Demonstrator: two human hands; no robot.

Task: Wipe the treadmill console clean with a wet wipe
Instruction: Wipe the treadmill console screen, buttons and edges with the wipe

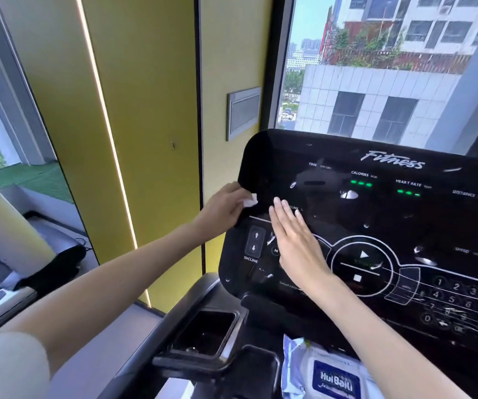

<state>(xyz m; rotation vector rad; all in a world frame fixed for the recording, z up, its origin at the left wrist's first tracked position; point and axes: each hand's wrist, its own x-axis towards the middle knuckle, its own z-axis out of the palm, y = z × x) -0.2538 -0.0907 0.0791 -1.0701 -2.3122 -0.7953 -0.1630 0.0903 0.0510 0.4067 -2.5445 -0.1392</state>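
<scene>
The black glossy treadmill console (404,226) fills the right half of the head view, with lit green readouts and a keypad. My left hand (224,210) grips the console's left edge and pinches a small crumpled white wet wipe (249,200) against it. My right hand (295,243) lies flat on the console face, fingers stretched out together, just right of the INCLINE arrows, holding nothing. A blue and white wet wipe pack (329,372) lies on the tray below the console.
A black cup holder (203,335) sits left of the pack. A yellow wall panel (134,110) with a light strip stands behind. Windows show buildings outside. Another machine (7,249) stands at the left.
</scene>
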